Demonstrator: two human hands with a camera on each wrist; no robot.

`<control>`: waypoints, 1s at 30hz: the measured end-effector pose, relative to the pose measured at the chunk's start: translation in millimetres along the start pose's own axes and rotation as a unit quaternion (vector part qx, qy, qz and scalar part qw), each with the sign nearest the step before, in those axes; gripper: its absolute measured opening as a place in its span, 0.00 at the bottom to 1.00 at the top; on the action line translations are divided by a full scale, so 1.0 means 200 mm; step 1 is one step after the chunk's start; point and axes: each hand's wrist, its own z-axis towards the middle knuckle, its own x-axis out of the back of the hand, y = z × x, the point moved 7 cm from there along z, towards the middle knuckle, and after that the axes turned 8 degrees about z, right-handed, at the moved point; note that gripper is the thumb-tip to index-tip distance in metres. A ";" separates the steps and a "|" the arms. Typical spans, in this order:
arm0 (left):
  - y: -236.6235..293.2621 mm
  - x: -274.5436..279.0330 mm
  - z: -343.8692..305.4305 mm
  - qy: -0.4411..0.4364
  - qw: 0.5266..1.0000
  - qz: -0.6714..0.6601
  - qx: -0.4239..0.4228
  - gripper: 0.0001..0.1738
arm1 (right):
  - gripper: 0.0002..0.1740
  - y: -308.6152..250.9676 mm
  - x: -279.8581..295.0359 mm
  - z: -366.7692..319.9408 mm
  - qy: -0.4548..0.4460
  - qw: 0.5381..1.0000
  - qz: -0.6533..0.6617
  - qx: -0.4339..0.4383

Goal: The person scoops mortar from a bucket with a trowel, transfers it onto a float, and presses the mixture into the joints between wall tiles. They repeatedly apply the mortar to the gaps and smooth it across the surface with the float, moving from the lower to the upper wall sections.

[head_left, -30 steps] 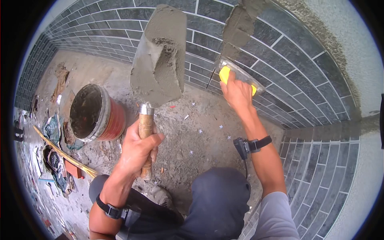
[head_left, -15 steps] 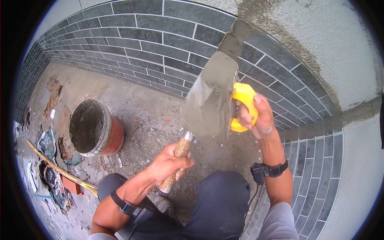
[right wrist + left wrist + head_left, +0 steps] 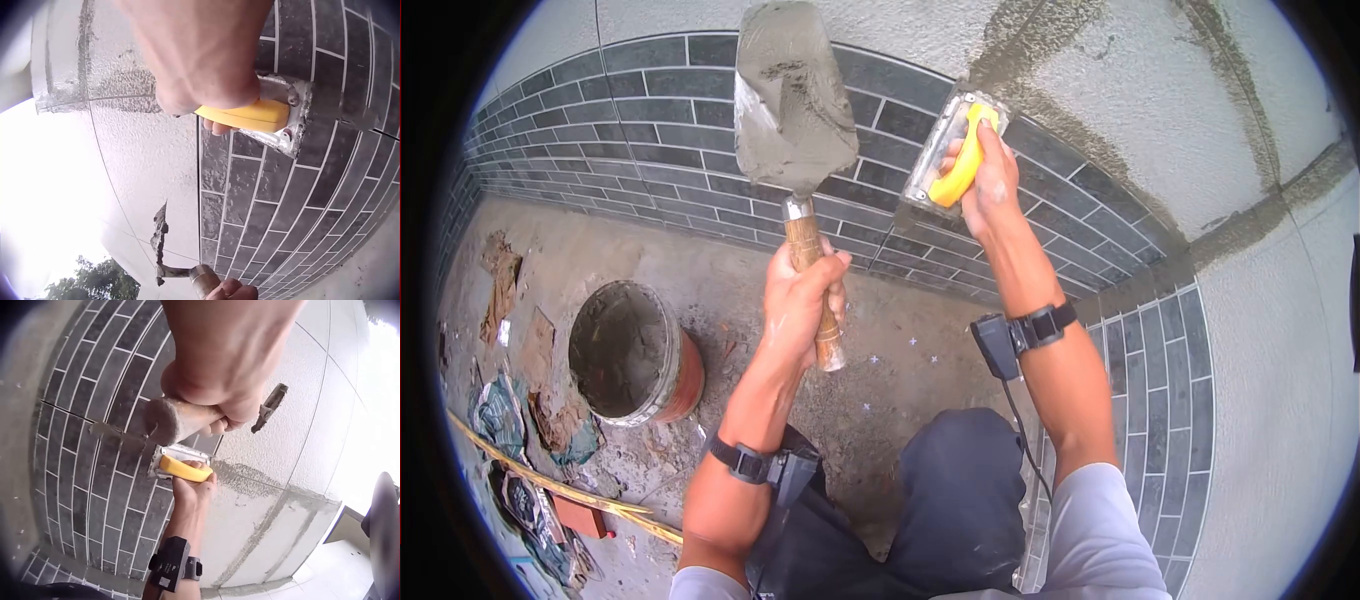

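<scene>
My left hand (image 3: 800,300) grips the wooden handle (image 3: 805,240) of a trowel, whose broad blade (image 3: 795,100) carries grey mortar and points up and away in the head view. Fingers of my right hand (image 3: 990,185) curl round the yellow handle (image 3: 968,160) of a flat float (image 3: 925,170), held against the dark brick-pattern wall (image 3: 700,160) near its top edge. In the left wrist view the float's yellow handle (image 3: 187,470) lies beyond the trowel's handle end (image 3: 165,422). The right wrist view shows the float plate (image 3: 294,119) flat along the tiles.
A red bucket (image 3: 685,380) with grey mortar inside stands on the floor at the left. Near it lie a long wooden stick (image 3: 580,490), a red brick (image 3: 580,515) and scraps. White cross-shaped pieces dot the floor (image 3: 860,440). Rough pale wall (image 3: 1260,400) rises at the right.
The trowel has moved up and left, away from the float. My right hand has brought the float from beside the trowel blade to the wall, its plate now against the tiles.
</scene>
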 end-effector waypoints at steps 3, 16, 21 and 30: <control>0.01 0.02 0.00 0.004 1.000 -0.010 0.004 0.12 | 0.17 0.16 0.08 -0.02 -0.007 1.000 -0.030 -0.003; -0.19 0.38 -0.08 0.028 0.989 0.123 0.081 0.11 | 0.15 1.24 0.59 -0.21 0.047 0.990 -0.101 -0.082; -0.29 0.45 -0.09 0.028 0.981 0.143 0.131 0.10 | 0.16 1.41 0.69 -0.26 0.080 0.979 -0.149 -0.112; -0.40 0.48 -0.14 -0.006 0.957 0.171 0.235 0.10 | 0.20 0.72 0.60 -0.28 -0.130 0.863 -0.485 0.049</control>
